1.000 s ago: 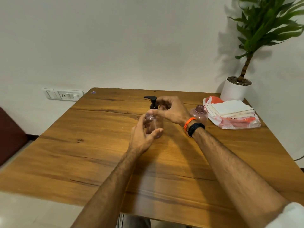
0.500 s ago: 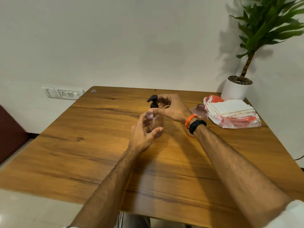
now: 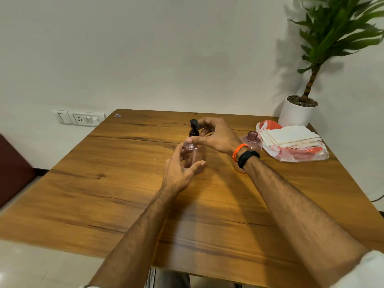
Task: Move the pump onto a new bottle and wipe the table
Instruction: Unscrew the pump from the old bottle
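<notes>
- Both hands are out over the middle of the wooden table (image 3: 104, 194), and both arms are bare.
- The left hand (image 3: 178, 173) is nearest. Its fingers and thumb curl around the side of a clear pink bottle (image 3: 194, 155) and hold it. The bottle stands up straight on the table.
- The right hand (image 3: 218, 136) is just behind and above it. This hand reaches over the top of the bottle. Its thumb lies along the bottle's shoulder, and its fingers bend around the black pump (image 3: 194, 127).
- The pump sits on top of the bottle. I cannot tell if it is screwed on tight.
- An orange band (image 3: 239, 149) and a black band (image 3: 247, 157) are on the right wrist.
- A second pink bottle (image 3: 252, 141) stands just behind the right wrist. It has no pump on it, and its top is open. The wrist hides its lower part.
- A clear bag with white cloths (image 3: 291, 136) and something red inside lies beside that bottle, near the right edge of the table.
- A green plant in a white pot (image 3: 297, 113) stands past the far right corner of the table.
- A white wall switch and socket (image 3: 81, 118) are on the wall to the far left.
</notes>
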Motion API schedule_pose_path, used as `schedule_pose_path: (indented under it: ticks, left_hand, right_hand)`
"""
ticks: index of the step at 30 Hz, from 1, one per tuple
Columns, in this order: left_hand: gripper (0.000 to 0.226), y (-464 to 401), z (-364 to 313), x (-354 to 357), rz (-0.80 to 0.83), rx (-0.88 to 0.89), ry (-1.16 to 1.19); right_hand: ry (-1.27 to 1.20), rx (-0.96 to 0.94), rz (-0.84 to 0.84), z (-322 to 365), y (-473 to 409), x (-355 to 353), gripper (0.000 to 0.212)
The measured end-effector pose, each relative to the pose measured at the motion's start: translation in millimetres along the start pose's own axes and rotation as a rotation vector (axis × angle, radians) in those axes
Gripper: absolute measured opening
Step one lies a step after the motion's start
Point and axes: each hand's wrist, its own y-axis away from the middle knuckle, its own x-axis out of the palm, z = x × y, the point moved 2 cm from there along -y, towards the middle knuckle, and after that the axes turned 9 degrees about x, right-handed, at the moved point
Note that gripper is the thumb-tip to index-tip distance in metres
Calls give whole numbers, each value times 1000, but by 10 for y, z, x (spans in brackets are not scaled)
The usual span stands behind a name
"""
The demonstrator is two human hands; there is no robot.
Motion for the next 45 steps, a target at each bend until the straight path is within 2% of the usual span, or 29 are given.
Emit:
schedule_pose_path:
  ticks: [3,6,9,12,15,19,23,29,33,38,41,45]
  left_hand:
    - [78,-1,-1,3,3,8,-6]
    - [78,2,-1,0,11,-2,7]
    - [77,-2,-2,-3,17,-13,11]
    - [74,-7,-10,-1,14,-16,-11]
    - [76,3,-13,-3,4,-8,-22]
    - [81,15,-24,-15,-2,-12,-23]
    - [77,-5,-1,1,4,-26,-45]
    - [78,1,-8,14,3,-22,-29]
    - [81,9,-13,19,7,-34,-15]
    - [76,1,-1,6,15,-30,-25]
    - [76,1,0,10,17,-31,-24]
    - [80,3,10,-9,13,-36,-18]
  right_hand:
    - [-13,-1,-38,-3,3,1,43]
    - [-70,-3,6,-35,14,-18,35]
    - [-82,-6,47,-47,7,-31,42]
    - [-27,4,-12,-30,-15,12,53]
    - [-50,14,-64,-28,-28,30,47]
    - [-155,-15,23,-45,-24,-4,41]
    - [-70,18,14,-31,-9,26,52]
    - [-52,31,-70,-63,-3,47,41]
    - [-95,8,14,-81,3,9,35]
    - [-58,14,-22,-56,0,45,51]
    - [-41,22,-57,-53,-3,61,43]
    - [-127,2,46,-78,-4,31,36]
